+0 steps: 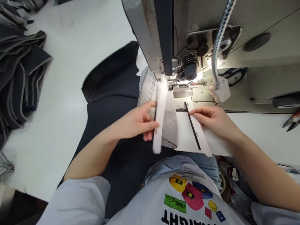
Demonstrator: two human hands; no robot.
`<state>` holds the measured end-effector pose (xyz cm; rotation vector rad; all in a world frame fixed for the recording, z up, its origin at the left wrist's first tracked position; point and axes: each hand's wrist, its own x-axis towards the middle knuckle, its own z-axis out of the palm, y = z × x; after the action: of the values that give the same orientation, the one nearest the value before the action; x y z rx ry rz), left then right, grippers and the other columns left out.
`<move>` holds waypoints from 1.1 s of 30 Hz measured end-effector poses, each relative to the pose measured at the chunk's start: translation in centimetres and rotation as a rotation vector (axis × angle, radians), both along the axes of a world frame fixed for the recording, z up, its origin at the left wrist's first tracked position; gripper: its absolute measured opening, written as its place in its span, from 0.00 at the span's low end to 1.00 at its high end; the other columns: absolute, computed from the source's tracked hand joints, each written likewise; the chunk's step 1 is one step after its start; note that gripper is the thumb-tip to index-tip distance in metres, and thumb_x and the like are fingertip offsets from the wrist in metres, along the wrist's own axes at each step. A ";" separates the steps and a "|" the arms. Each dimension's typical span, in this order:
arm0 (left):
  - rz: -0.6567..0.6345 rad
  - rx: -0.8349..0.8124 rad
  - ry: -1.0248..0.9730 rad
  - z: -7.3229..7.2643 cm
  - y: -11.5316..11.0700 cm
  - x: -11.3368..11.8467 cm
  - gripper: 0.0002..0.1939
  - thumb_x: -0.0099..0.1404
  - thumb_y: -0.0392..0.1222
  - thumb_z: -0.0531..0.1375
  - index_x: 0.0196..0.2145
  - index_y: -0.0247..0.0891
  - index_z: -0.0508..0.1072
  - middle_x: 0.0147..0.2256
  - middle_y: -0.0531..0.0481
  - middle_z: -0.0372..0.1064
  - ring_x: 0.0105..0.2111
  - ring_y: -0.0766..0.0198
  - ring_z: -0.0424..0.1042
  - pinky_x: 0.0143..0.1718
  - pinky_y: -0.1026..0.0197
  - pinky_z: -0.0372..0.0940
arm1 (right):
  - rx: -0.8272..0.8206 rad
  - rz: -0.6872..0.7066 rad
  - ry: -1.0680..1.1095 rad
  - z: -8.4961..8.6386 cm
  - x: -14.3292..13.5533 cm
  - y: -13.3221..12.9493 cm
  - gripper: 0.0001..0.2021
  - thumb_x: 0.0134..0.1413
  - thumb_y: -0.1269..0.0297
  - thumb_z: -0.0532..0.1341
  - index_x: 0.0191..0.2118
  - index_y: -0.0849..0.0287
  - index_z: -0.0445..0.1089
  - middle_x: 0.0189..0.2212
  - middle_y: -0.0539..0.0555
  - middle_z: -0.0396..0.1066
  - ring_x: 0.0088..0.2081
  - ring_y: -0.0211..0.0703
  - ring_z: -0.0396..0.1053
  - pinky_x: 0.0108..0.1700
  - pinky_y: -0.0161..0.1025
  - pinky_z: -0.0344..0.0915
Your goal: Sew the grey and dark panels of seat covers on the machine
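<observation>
My left hand (pixel 146 122) grips a narrow white strip (pixel 160 120) with a dark edge between thumb and fingers. The strip stands over a grey mesh fabric piece (pixel 170 120), its far end near the needle area of the sewing machine (pixel 168 84). My right hand (pixel 208 117) pinches a second white strip (pixel 199 132) along its right side; a black band runs down its left edge. This one lies on the white table to the right of the mesh. Dark navy fabric (pixel 114 109) spreads under my left forearm and joins the mesh side.
The machine head (pixel 150 31) hangs over the work, with a flexible lamp (pixel 219 87) at its right. A stack of dark cut fabric pieces (pixel 21 78) lies at the far left. Orange-handled snips (pixel 292 120) rest at the right edge of the white table (pixel 70 25).
</observation>
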<state>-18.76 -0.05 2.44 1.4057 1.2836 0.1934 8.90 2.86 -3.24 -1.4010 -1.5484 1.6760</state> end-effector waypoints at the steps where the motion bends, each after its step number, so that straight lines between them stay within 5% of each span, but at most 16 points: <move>1: -0.002 -0.177 -0.049 0.4 -0.1 0.0 0.41 0.67 0.48 0.61 0.70 0.39 0.47 0.23 0.56 0.73 0.18 0.64 0.72 0.21 0.65 0.67 | 0.007 0.012 -0.009 0.0 0.3 -0.2 0.10 0.51 0.57 0.65 0.35 0.58 0.78 0.21 0.47 0.70 0.21 0.34 0.64 0.24 0.33 0.67; 3: 0.032 -0.354 -0.079 0.8 0.2 0.3 0.50 0.66 0.44 0.62 0.73 0.39 0.34 0.23 0.56 0.74 0.18 0.62 0.74 0.21 0.65 0.68 | 0.022 0.021 -0.006 -0.1 0.6 -0.4 0.10 0.52 0.58 0.65 0.35 0.57 0.79 0.23 0.49 0.72 0.21 0.34 0.65 0.24 0.33 0.68; 5: 0.121 -0.326 -0.038 0.6 0.8 0.8 0.51 0.67 0.41 0.61 0.73 0.41 0.28 0.23 0.56 0.74 0.19 0.61 0.75 0.21 0.65 0.69 | 0.029 0.026 0.003 -0.4 0.4 -0.6 0.09 0.52 0.59 0.64 0.35 0.57 0.79 0.24 0.49 0.73 0.22 0.35 0.66 0.25 0.33 0.69; 10: 0.091 -0.190 0.200 -0.3 2.4 1.9 0.43 0.67 0.35 0.54 0.74 0.43 0.39 0.28 0.54 0.75 0.21 0.63 0.75 0.23 0.63 0.69 | 0.064 0.039 -0.020 -1.0 0.0 -1.0 0.10 0.54 0.60 0.62 0.36 0.57 0.79 0.25 0.50 0.75 0.23 0.37 0.69 0.27 0.36 0.72; 13: -0.106 0.111 0.498 -1.1 2.7 2.5 0.36 0.65 0.33 0.51 0.71 0.39 0.54 0.30 0.51 0.73 0.25 0.63 0.73 0.27 0.62 0.68 | 0.086 0.042 -0.031 -1.3 0.1 -1.1 0.10 0.54 0.61 0.61 0.38 0.57 0.80 0.26 0.50 0.76 0.23 0.39 0.70 0.29 0.38 0.74; 18: -0.409 0.793 0.884 -2.9 2.8 4.0 0.30 0.66 0.33 0.51 0.65 0.41 0.65 0.47 0.40 0.70 0.41 0.55 0.72 0.36 0.58 0.67 | 0.180 0.079 -0.067 -1.5 -0.3 -1.1 0.11 0.55 0.63 0.59 0.38 0.56 0.80 0.22 0.48 0.74 0.20 0.38 0.69 0.26 0.36 0.68; 26: -0.557 1.069 0.830 -5.7 3.9 2.5 0.15 0.70 0.33 0.50 0.41 0.35 0.77 0.45 0.37 0.75 0.41 0.55 0.71 0.37 0.56 0.68 | 0.247 0.201 -0.085 -1.5 -1.1 -1.5 0.16 0.57 0.63 0.56 0.43 0.58 0.80 0.21 0.47 0.73 0.20 0.37 0.67 0.29 0.36 0.65; 33: -0.485 1.090 0.609 -7.2 3.8 0.6 0.22 0.72 0.30 0.47 0.55 0.38 0.74 0.57 0.41 0.72 0.53 0.56 0.71 0.54 0.51 0.69 | 0.259 0.146 -0.081 -1.7 -0.9 -1.7 0.16 0.57 0.62 0.57 0.43 0.59 0.80 0.24 0.49 0.75 0.20 0.38 0.68 0.30 0.37 0.67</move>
<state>-18.16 3.72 -4.74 2.8315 1.2962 0.1329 8.04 1.13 -4.92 -1.2604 -1.8777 1.4491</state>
